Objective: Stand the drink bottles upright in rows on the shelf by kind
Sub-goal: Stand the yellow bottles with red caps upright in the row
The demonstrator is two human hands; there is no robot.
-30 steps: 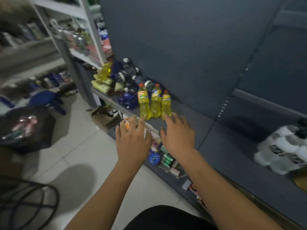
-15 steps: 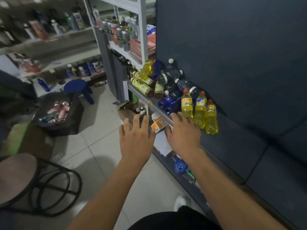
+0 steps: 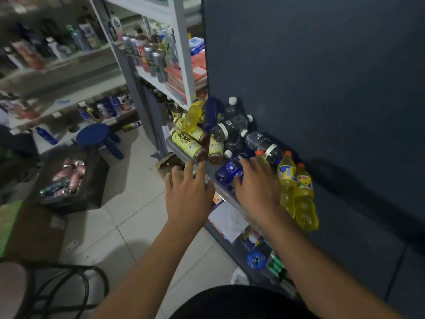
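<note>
A small shop, this: white shelving lined with drink cans, drink bottles heaped on a dark shelf, more stocked racks across the tiled floor, where a crate of cans sits.

— Where can I pass?
— I see bare shelf at four o'clock from my right hand, beyond the upright yellow bottles at three.
— And ahead?
— Blocked: lying blue bottle at eleven, heaped bottles behind it.

The right hand has moved forward over the lying blue bottle.
</note>
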